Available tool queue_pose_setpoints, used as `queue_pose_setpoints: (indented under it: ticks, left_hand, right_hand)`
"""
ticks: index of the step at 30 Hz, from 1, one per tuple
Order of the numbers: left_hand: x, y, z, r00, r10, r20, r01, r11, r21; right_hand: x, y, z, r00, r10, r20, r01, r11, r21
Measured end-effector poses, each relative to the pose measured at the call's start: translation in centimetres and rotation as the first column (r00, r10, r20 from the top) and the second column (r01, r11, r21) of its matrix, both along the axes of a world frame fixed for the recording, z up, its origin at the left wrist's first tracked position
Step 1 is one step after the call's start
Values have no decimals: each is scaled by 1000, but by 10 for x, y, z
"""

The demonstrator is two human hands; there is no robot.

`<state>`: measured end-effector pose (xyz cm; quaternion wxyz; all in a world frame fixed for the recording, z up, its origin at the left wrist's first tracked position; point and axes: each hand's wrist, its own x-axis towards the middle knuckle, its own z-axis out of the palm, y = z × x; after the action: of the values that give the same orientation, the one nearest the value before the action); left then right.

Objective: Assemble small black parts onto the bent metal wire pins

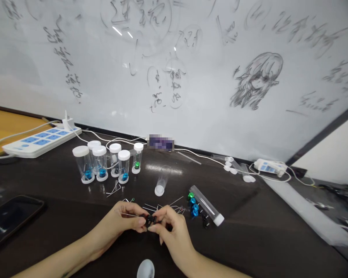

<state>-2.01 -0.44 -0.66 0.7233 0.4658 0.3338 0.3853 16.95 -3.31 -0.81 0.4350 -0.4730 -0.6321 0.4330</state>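
- At 6 o'clock from the hands, nearest the wearer, a pale rounded object (145, 269) lies partly cut off by the lower edge.
- The left hand (130, 218) reaches in from 8 o'clock, thumb and fingertips pinched on a small black part (151, 219); a thin metal rod (130, 214) runs along its fingers.
- The right hand (171, 224) comes in from 4 o'clock, thumb and forefinger clamped on the same part, which sits between both sets of fingertips above the table (237, 247).
- At 9 o'clock, well apart, lies a dark phone (14, 218).
- Just beyond the fingers, at 1 o'clock, thin metal rods (150, 207) lie scattered.
- At 2 o'clock, blue and green metallic pieces (193, 201) sit in a row beside a clear tube (205, 202) lying on its side, its white cap towards the wearer.
- Between 12 and 1, another clear tube (163, 178) has a white end.
- At 10 to 11, six white-capped tubes (102, 164) stand upright, several holding blue pieces, one a green.
- Farther at 10, a power strip (43, 139) carries a plug.
- Farthest, across 12, stands a whiteboard (203, 104) with writing and a drawing.
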Motion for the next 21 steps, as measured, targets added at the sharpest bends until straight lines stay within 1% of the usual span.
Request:
queue_pose_setpoints:
  ticks: [3, 7, 14, 21]
  left_hand:
    - [0, 0, -1, 1000, 4, -29, -3, 1000, 22]
    - [1, 1, -4, 999, -4, -45, 5, 1000, 31]
    - [0, 0, -3, 1000, -17, -20, 18, 999, 38]
    - [2, 0, -4, 998, -10, -58, 13, 998, 54]
  right_hand:
    - [0, 0, -1, 1000, 23, -15, -24, 1000, -17]
    - [0, -1, 1, 998, 60, 6, -60, 998, -8]
    - [-1, 0, 3, 999, 53, 11, -53, 999, 4]
    - [-1, 0, 0, 996, 82, 27, -82, 997, -17]
